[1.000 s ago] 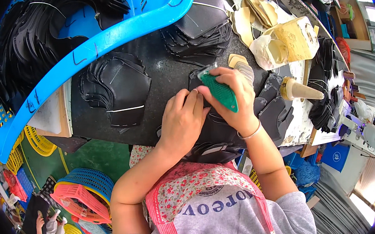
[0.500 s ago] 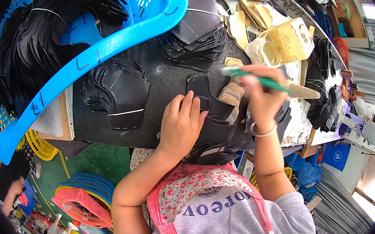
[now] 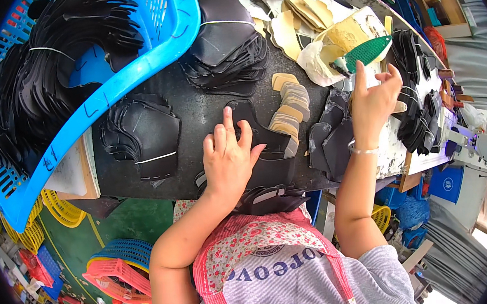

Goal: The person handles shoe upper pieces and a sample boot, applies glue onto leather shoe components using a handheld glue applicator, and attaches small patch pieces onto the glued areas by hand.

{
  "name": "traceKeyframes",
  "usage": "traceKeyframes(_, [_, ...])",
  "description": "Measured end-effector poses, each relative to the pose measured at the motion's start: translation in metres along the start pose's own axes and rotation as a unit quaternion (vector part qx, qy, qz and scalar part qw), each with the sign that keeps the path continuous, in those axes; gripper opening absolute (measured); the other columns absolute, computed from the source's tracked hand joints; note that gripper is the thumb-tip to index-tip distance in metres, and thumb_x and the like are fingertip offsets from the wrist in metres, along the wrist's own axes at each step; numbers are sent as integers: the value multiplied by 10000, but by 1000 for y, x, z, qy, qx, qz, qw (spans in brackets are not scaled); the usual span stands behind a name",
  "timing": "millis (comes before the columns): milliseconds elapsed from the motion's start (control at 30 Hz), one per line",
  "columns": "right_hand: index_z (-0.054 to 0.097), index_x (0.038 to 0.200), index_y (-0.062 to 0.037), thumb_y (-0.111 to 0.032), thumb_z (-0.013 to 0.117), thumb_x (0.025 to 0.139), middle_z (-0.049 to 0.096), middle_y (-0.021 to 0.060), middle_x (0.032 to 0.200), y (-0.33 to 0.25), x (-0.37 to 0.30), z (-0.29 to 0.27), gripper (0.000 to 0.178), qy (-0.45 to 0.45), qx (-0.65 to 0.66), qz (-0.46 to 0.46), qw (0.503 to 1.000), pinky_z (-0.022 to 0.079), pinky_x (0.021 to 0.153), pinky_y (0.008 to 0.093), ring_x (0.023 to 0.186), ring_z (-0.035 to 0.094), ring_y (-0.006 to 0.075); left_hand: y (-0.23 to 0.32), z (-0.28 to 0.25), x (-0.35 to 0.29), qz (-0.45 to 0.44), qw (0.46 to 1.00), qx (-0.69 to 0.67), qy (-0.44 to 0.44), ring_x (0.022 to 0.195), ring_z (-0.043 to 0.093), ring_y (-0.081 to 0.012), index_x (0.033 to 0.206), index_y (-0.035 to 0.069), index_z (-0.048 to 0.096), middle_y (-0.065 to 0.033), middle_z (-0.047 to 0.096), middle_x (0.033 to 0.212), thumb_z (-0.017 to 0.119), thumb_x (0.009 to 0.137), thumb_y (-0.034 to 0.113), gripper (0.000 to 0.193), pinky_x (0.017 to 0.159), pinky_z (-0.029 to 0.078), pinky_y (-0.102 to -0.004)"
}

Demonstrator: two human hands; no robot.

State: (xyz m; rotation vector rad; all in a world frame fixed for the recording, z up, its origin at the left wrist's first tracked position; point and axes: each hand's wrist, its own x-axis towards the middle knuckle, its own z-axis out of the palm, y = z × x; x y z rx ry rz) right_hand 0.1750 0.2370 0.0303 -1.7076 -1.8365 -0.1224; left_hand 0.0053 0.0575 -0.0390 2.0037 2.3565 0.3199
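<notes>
My left hand rests on a black cut piece, fingers apart and index finger stretched forward. Under and nearer to me lie more black pieces. To the right of that piece, a fanned row of small beige and grey pieces runs away from me. My right hand is raised off the table with its fingers spread, holding nothing that I can see. Just beyond its index finger, a green-handled brush leans on a glue-crusted yellowish container, its head at the container's mouth.
A blue basket heaped with black pieces stands at the far left. Tied black stacks lie near it and farther back. Dark pieces sit left of my right wrist. Black bundles lie along the right side.
My right hand has let go of the green-handled brush, which now rests at the container. The fingers of my left hand have lifted and spread. The whole view has shifted somewhat.
</notes>
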Motion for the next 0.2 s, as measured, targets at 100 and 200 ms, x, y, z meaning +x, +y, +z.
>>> traceKeyframes(100, [558, 1041, -23, -108, 687, 833, 574, 100, 831, -18, -33, -10, 260, -67, 86, -94, 990, 457, 678, 370, 707, 553, 252, 2, -2, 0, -30, 999, -1, -13, 1012, 513, -278, 1181, 79, 576, -182, 482, 1397, 685, 781, 481, 578, 829, 424, -402])
traceKeyframes(200, [586, 1077, -61, -180, 704, 820, 652, 138, 961, -42, -60, 6, 307, -376, 196, -105, 899, 484, 836, 418, 951, 639, 294, -12, -3, 3, 3, 1000, -27, 10, 1024, 514, -294, 1201, 121, 573, -190, 473, 1405, 715, 763, 473, 580, 840, 422, -435])
